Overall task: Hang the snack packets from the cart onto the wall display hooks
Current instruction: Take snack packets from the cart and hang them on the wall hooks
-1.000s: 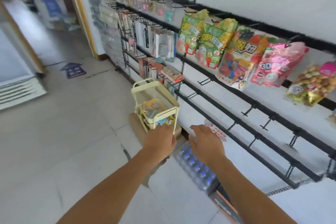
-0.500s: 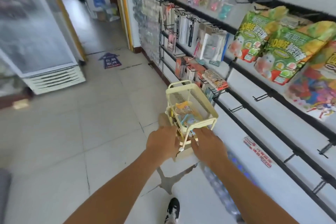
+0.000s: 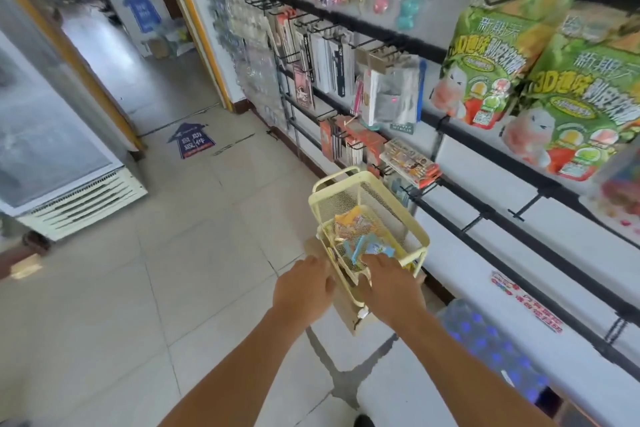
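now both hands (image 3: pixel 346 288) reach the yellow wire-mesh cart (image 3: pixel 372 199) of glossy packets (image 3: pixel 360 232).

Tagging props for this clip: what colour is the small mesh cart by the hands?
Pale yellow cart, frame and mesh alike; the head view, the only one, shows it clearly.

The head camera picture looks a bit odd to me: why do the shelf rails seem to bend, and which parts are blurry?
In the head view, the wide-angle lens bows the black rails and stretches the green snack bags at the right edge. The far doorway is soft and washed out by daylight; the fridge door looks hazy. The yellow cart and both hands stay fairly sharp.
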Demonstrator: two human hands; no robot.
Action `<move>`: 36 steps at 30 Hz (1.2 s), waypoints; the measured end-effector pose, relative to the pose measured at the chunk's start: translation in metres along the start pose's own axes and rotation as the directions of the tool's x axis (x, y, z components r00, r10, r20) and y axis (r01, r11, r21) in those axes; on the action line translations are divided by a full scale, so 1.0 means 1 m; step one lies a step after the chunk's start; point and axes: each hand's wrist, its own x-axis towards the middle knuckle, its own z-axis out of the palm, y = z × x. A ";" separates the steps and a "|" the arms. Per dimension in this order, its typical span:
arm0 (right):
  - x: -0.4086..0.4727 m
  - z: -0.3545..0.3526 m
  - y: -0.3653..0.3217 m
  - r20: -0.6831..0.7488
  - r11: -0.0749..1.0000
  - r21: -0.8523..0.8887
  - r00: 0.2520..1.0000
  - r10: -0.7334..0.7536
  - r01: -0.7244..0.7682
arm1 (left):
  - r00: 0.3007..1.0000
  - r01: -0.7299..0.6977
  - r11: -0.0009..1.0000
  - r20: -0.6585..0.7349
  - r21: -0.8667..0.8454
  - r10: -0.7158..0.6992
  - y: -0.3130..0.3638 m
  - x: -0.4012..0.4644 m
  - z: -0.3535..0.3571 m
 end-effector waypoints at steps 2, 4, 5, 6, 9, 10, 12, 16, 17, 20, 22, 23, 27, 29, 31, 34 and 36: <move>0.012 0.001 0.000 0.016 1.000 0.007 1.000 0.018 -0.018 | 1.000 -0.014 1.000 0.006 0.003 0.014 -0.006 0.018 -0.001; 0.027 -0.001 -0.004 0.014 0.999 0.007 0.999 0.040 -0.040 | 0.999 -0.037 0.999 0.011 0.001 0.037 -0.015 0.035 -0.002; 0.035 -0.002 -0.007 0.008 0.998 0.015 0.999 0.053 -0.053 | 0.999 -0.046 0.999 0.017 -0.002 0.046 -0.021 0.044 -0.002; 0.044 -0.002 -0.012 0.003 0.997 0.027 0.998 0.067 -0.067 | 0.998 -0.053 0.999 0.021 -0.005 0.053 -0.028 0.052 -0.003; 0.070 0.001 -0.029 -0.019 0.993 0.050 0.994 0.105 -0.104 | 0.996 -0.087 0.996 0.032 -0.013 0.088 -0.056 0.080 -0.006; 0.079 0.002 -0.036 -0.027 0.991 0.051 0.992 0.123 -0.121 | 0.994 -0.108 0.994 0.032 -0.019 0.108 -0.066 0.090 -0.008; 0.097 0.003 -0.053 -0.022 0.985 0.056 0.986 0.167 -0.165 | 0.989 -0.140 0.989 0.039 -0.042 0.142 -0.090 0.108 -0.013; 0.131 0.004 -0.084 -0.062 0.968 0.058 0.967 0.248 -0.244 | 0.973 -0.231 0.970 -0.004 -0.070 0.232 -0.127 0.146 -0.030; 0.136 0.007 -0.091 -0.070 0.963 0.065 0.961 0.267 -0.263 | 0.967 -0.254 0.965 -0.003 -0.069 0.254 -0.134 0.152 -0.033; 0.145 0.023 -0.108 -0.053 0.943 0.066 0.942 0.331 -0.327 | 0.954 -0.298 0.952 0.024 -0.071 0.300 -0.155 0.170 -0.033; 0.151 0.029 -0.114 -0.038 0.925 0.070 0.925 0.378 -0.375 | 0.946 -0.315 0.946 0.059 -0.077 0.320 -0.164 0.182 -0.029; 0.157 0.031 -0.114 -0.040 0.916 0.076 0.917 0.398 -0.394 | 0.939 -0.331 0.941 0.073 -0.075 0.336 -0.168 0.190 -0.028; 0.190 0.039 -0.108 -0.030 0.891 0.099 0.894 0.448 -0.443 | 0.913 -0.390 0.918 0.097 -0.071 0.396 -0.174 0.228 -0.026; 0.208 0.046 -0.102 -0.017 0.874 0.125 0.880 0.474 -0.469 | 0.909 -0.397 0.915 0.109 -0.067 0.403 -0.175 0.245 -0.025; 0.228 0.055 -0.097 -0.008 0.860 0.161 0.871 0.491 -0.484 | 0.903 -0.397 0.916 0.156 -0.051 0.400 -0.178 0.264 -0.024; 0.255 0.069 -0.100 0.035 0.831 0.212 0.854 0.520 -0.515 | 0.886 -0.408 0.913 0.232 -0.023 0.402 -0.185 0.291 -0.023; 0.268 0.078 -0.104 0.067 0.813 0.238 0.844 0.533 -0.532 | 0.874 -0.423 0.906 0.259 -0.006 0.410 -0.191 0.310 -0.020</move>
